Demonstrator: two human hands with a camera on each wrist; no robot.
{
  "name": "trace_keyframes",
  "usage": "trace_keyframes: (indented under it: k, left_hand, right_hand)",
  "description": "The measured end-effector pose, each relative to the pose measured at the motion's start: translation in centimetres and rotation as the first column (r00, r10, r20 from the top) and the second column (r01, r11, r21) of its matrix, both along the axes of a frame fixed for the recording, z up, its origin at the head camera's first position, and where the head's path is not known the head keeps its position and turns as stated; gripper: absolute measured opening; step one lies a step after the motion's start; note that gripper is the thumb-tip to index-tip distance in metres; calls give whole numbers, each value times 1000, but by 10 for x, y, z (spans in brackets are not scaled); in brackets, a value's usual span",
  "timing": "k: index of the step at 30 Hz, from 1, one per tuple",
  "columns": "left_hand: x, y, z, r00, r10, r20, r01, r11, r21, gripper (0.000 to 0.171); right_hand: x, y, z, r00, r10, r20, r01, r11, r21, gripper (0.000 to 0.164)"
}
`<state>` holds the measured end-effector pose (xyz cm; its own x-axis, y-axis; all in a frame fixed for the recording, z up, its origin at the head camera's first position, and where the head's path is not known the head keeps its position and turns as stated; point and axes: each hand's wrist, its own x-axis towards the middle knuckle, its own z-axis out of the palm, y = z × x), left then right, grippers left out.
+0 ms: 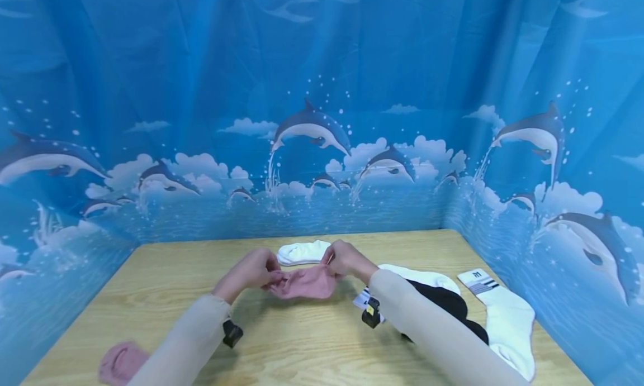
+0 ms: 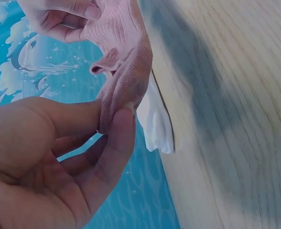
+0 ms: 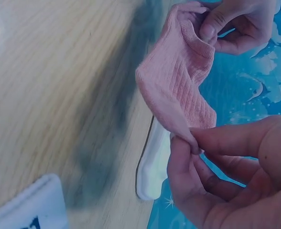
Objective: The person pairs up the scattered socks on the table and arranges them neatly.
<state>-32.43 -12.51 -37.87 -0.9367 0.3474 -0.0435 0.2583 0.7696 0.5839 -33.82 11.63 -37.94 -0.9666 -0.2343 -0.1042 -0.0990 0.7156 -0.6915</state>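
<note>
A pink ribbed sock [image 1: 306, 282] is stretched between both hands above the wooden table. My left hand [image 1: 257, 268] pinches its cuff end between thumb and fingers; the left wrist view shows the fabric [image 2: 124, 71] gathered at the fingertips. At the other end, my right hand [image 1: 347, 260] pinches the sock between thumb and forefinger, as the right wrist view shows at the toe [image 3: 186, 136]. Just behind the held sock lies a white sock [image 1: 302, 253]. A second pink sock [image 1: 121, 362] rests at the front left, partly behind the left sleeve.
Right of the hands lie black socks [image 1: 443, 299], partly covered by the right forearm, beside a white sock [image 1: 427, 277]. A longer white sock with dark stripes [image 1: 510, 319] is near the table's right edge. A blue dolphin-print curtain [image 1: 226, 95] surrounds the table [image 1: 166, 280].
</note>
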Motion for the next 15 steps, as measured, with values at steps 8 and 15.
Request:
trace_keyframes:
  k: [8, 15]
  left_hand:
    - [-10, 5, -3, 997, 48, 64, -48, 999, -7, 9]
    - [-15, 9, -4, 997, 45, 60, -45, 999, 1, 9]
  right_hand:
    - [-12, 2, -4, 999, -27, -29, 29, 998, 64, 22]
    - [-19, 4, -8, 998, -55, -24, 57, 996, 73, 17]
